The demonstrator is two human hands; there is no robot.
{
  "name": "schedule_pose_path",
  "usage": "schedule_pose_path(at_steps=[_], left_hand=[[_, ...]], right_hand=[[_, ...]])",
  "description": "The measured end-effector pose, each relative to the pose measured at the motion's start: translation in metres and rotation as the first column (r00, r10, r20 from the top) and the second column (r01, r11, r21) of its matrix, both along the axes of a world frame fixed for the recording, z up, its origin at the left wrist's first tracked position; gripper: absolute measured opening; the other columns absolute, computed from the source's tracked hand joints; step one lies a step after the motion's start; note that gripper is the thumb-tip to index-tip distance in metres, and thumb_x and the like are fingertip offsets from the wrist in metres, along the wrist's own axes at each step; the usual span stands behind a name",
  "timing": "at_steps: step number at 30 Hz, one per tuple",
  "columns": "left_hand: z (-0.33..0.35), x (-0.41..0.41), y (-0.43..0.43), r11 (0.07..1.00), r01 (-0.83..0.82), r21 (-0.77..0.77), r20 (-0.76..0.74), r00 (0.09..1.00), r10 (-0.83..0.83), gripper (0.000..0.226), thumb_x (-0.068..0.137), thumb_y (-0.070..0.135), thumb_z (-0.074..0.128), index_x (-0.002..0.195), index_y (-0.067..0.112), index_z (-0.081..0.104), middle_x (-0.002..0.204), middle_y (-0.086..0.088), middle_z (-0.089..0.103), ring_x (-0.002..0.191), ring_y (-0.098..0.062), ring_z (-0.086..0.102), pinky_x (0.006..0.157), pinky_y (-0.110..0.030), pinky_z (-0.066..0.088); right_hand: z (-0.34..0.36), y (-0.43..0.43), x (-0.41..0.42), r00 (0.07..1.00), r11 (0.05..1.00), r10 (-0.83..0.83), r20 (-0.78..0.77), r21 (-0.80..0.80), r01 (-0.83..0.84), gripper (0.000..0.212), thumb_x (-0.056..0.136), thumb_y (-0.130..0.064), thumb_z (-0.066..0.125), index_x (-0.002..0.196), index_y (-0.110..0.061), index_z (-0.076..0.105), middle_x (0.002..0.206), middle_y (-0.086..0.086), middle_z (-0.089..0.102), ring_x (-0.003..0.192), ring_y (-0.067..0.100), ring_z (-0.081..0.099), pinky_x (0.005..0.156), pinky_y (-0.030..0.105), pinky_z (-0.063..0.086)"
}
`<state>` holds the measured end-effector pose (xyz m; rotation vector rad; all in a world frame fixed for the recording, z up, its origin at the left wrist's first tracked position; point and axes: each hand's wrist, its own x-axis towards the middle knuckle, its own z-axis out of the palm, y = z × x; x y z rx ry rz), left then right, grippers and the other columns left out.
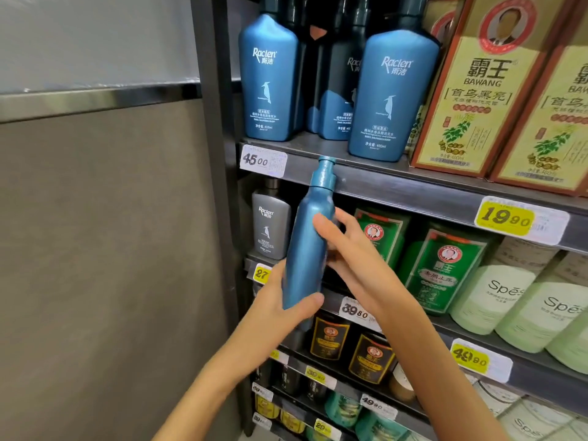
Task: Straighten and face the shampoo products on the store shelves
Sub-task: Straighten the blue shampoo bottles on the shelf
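The left hand (276, 302) grips the bottom of a blue Raclen shampoo bottle (307, 249), thumb across its front; the right hand (353, 249) curls around its middle. The bottle is in the air, edge-on, just before the shelves, its cap (325, 173) near the upper shelf edge (397, 186). I think the cap may strike this edge when lifted, or the bottle may push the standing Raclen bottles (391, 90) and tip them. The shelves are dark metal with price tags (262, 160); at left is a grey wall (95, 249). Bawang boxes (471, 90) stand at right.
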<state>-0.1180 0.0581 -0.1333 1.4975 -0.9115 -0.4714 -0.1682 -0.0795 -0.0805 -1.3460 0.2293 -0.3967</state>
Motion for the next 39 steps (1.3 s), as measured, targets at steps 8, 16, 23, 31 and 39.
schedule_pose_path(at_steps=[8,16,23,31,39], left_hand=[[-0.007,0.017,0.013,0.916,0.389,-0.094,-0.354,0.847,-0.396,0.061,0.070,0.057,0.071,0.121,0.025,0.060,0.123,0.000,0.064,0.111,-0.015,0.060,0.090,-0.029,0.050],[-0.017,0.022,0.010,0.985,0.169,-0.024,-0.223,0.960,-0.170,0.041,0.092,0.043,0.049,0.130,0.028,0.045,0.127,0.009,0.060,0.120,-0.009,0.054,0.099,-0.026,0.043],[-0.017,-0.019,-0.005,0.923,-0.371,0.106,0.428,0.855,0.294,0.103,0.075,0.055,0.062,0.147,0.030,-0.007,0.149,0.023,0.011,0.137,0.007,0.016,0.111,-0.013,0.018],[-0.008,-0.012,-0.019,0.917,-0.378,-0.126,0.195,0.897,0.397,0.071,0.080,0.014,0.070,0.138,0.024,0.030,0.125,0.005,0.046,0.111,0.003,0.048,0.091,-0.013,0.043],[-0.008,0.009,-0.006,0.973,0.100,-0.208,-0.253,0.955,-0.152,0.027,0.083,0.028,0.054,0.109,0.022,0.059,0.100,0.008,0.072,0.092,-0.007,0.067,0.073,-0.018,0.052]], right_hand=[[-0.014,-0.013,-0.004,0.971,0.936,0.220,0.092,0.262,-0.237,0.054,0.073,-0.029,0.068,0.118,-0.004,0.057,0.105,0.011,0.069,0.096,0.022,0.066,0.091,0.038,0.053],[-0.007,-0.017,-0.007,0.987,0.982,0.097,0.126,0.149,-0.115,0.040,0.078,-0.015,0.059,0.115,-0.002,0.057,0.095,0.005,0.072,0.086,0.016,0.068,0.079,0.031,0.056],[-0.011,0.010,0.004,0.974,0.975,-0.220,0.057,0.047,0.217,0.036,0.079,0.001,0.069,0.106,-0.011,0.047,0.106,0.008,0.061,0.087,0.010,0.065,0.070,0.020,0.055],[0.001,0.018,0.010,0.982,0.964,-0.189,0.022,-0.184,0.190,0.040,0.082,-0.027,0.070,0.110,-0.013,0.045,0.102,0.001,0.057,0.085,0.004,0.058,0.064,0.010,0.047],[-0.015,-0.003,-0.004,0.979,0.980,0.196,-0.064,-0.020,-0.197,0.043,0.078,-0.041,0.060,0.115,-0.020,0.058,0.109,0.000,0.070,0.100,0.017,0.066,0.090,0.030,0.054]])
